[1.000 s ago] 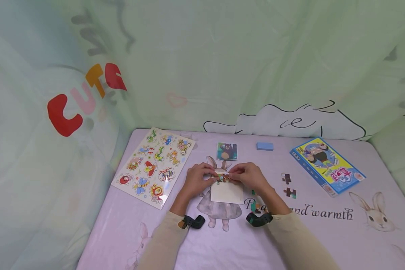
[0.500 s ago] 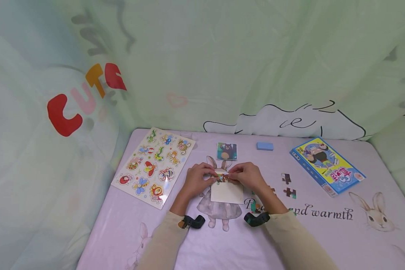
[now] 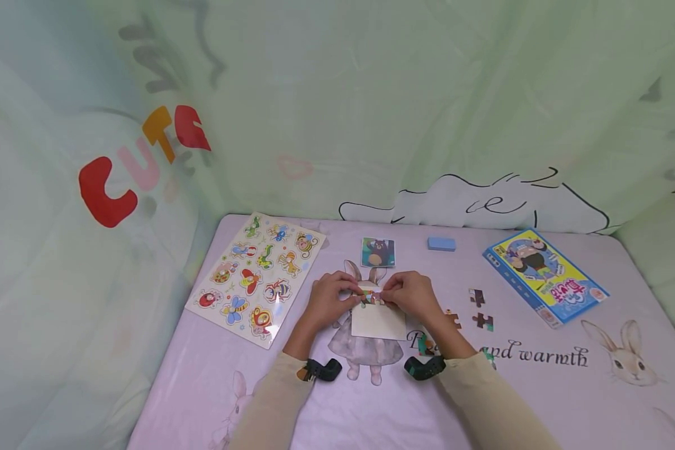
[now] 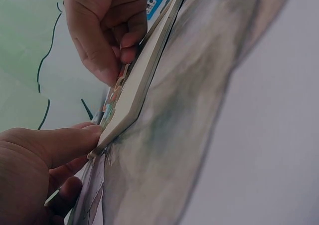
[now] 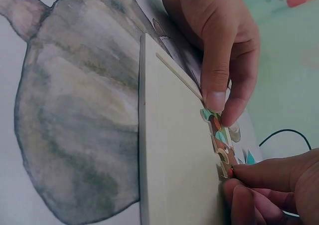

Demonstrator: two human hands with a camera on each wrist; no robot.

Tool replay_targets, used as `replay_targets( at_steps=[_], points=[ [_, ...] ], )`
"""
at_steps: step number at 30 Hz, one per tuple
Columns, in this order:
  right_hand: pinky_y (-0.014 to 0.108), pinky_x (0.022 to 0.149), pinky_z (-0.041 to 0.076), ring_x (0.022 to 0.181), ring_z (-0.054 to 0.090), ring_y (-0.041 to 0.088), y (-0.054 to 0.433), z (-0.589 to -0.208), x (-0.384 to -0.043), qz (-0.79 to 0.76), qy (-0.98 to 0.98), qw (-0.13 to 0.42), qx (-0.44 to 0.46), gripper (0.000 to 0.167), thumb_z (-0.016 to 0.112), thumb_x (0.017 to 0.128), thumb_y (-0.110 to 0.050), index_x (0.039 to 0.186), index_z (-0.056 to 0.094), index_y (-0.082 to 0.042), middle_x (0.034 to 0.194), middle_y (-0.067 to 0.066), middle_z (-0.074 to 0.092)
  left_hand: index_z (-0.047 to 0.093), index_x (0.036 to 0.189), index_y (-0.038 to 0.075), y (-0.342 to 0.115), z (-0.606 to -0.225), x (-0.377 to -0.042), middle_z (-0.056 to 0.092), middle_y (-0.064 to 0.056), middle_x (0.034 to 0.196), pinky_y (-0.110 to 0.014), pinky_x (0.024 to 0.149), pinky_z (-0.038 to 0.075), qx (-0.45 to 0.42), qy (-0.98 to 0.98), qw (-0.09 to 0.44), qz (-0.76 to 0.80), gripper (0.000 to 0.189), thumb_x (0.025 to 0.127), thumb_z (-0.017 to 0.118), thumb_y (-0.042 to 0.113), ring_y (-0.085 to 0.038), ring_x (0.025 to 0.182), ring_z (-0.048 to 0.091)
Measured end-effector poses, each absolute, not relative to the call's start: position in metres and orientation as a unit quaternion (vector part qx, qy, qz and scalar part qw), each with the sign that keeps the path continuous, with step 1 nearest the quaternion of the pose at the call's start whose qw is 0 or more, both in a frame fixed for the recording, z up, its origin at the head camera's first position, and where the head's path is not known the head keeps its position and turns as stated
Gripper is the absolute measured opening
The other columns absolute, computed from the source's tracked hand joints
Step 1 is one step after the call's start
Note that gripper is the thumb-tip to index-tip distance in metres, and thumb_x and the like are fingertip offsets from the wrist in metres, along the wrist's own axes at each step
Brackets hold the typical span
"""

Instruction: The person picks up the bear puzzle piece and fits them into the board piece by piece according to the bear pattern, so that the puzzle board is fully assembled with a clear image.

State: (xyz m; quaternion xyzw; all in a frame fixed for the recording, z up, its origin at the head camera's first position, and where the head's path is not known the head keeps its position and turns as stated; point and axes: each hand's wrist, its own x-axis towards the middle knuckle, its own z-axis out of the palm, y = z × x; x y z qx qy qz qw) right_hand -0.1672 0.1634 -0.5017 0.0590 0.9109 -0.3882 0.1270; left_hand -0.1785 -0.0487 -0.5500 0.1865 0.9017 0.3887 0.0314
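Note:
A pale square puzzle board lies on the table, with joined puzzle pieces along its far edge. My left hand is at the board's far left corner. In the left wrist view, its thumb presses on that corner while the fingers bend past the edge. My right hand pinches a brown puzzle piece at the right end of the row, seen in the right wrist view. The fingertips partly hide that piece.
Loose puzzle pieces lie right of the board, some partly behind my right forearm. A bear picture card and a blue block sit behind. An insect board is at left, a puzzle box at right.
My right forearm and wrist have shifted slightly left, uncovering more of the loose pieces beside it. The right fingers have moved slightly at the row of pieces. My left hand stays put.

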Motion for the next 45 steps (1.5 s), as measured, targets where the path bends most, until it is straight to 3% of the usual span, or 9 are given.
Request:
replay_targets(
  at_steps=[17,30,45],
  points=[
    [0.026,0.058,0.045,0.068,0.056,0.018,0.175,-0.503,-0.167,-0.329,0.937,0.117,0.019,0.008,0.078,0.088,-0.016,0.087,0.077,-0.008,0.072,0.003,0.066,0.081,0.1,0.022,-0.048,-0.549,-0.179,0.069,0.005,0.12,-0.039,0.091,0.035,0.188,0.902,0.034,0.387,0.011,0.09,0.077,0.027,-0.018,0.11,0.057],
    [0.027,0.057,0.044,0.064,0.055,0.017,0.175,-0.501,-0.17,-0.334,0.934,0.127,0.009,0.006,0.078,0.088,-0.013,0.085,0.077,-0.008,0.069,0.002,0.065,0.079,0.085,0.024,-0.031,-0.545,-0.18,0.072,0.007,0.112,-0.04,0.083,0.037,0.119,0.935,-0.005,0.334,0.015,0.085,0.079,0.039,-0.02,0.103,0.06],
    [0.028,0.057,0.044,0.063,0.056,0.016,0.175,-0.503,-0.169,-0.341,0.93,0.134,0.022,0.005,0.077,0.089,-0.013,0.086,0.077,-0.008,0.068,0.002,0.065,0.077,0.079,0.023,-0.023,-0.539,-0.176,0.072,0.005,0.109,-0.043,0.082,0.036,0.091,0.938,-0.015,0.333,0.016,0.083,0.082,0.037,-0.023,0.101,0.061]
  ],
)
